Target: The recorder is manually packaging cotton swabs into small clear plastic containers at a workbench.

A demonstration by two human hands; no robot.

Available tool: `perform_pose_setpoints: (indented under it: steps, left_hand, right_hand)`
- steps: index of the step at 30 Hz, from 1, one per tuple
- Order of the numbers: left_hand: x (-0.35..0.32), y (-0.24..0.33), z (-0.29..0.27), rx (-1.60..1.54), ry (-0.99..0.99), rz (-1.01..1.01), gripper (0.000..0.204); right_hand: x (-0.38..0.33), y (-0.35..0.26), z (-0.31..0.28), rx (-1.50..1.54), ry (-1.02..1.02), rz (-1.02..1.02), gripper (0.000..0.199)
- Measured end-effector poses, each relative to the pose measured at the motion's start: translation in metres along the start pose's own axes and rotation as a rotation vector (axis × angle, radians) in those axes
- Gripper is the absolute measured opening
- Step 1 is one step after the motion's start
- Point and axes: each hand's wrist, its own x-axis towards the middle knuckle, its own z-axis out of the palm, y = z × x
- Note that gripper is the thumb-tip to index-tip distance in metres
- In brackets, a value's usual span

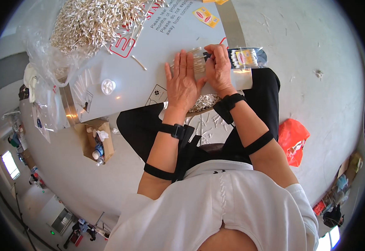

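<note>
Left hand [184, 85] rests flat on swabs [198, 63], right hand [219, 70] curls, hold unclear; pack [244, 58] filled at two o'clock, pile [92, 25] loose at ten.

Black and red lettering [170, 19] marks the grey tabletop [134, 91], and a yellow label [244, 57] fronts the swab pack [234, 59].

Light was bright and diffuse over the table [142, 90], with small warm glints along its metal edge [67, 104] and on its top. Shadows were soft. The shirt [207, 201] came out very pale, and a window [10, 165] at left was blown out to white. The swabs [94, 25] read fairly crisply; far parts of the room looked small and soft. Fisheye distortion bent lines towards a black, blue-fringed rim.
</note>
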Motion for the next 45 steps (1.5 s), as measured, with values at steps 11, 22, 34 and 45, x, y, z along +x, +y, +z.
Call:
perform_pose_setpoints:
  steps: [11, 22, 34, 45]
  left_hand:
    - [0.014, -0.033, 0.003, -0.460, 0.313, 0.045, 0.075]
    - [0.044, -0.011, 0.013, -1.162, 0.470, -0.212, 0.066]
    - [0.054, -0.015, 0.006, -1.339, 0.583, -0.267, 0.053]
    - [0.028, -0.023, -0.009, -0.328, 0.345, 0.018, 0.016]
  right_hand:
    - [0.019, 0.005, 0.007, 0.407, 0.115, 0.088, 0.034]
    - [0.022, -0.001, 0.030, 0.527, -0.054, 0.186, 0.048]
    - [0.050, 0.006, 0.024, 0.307, -0.067, -0.002, 0.044]
    - [0.041, 0.012, 0.011, 0.762, -0.084, 0.337, 0.047]
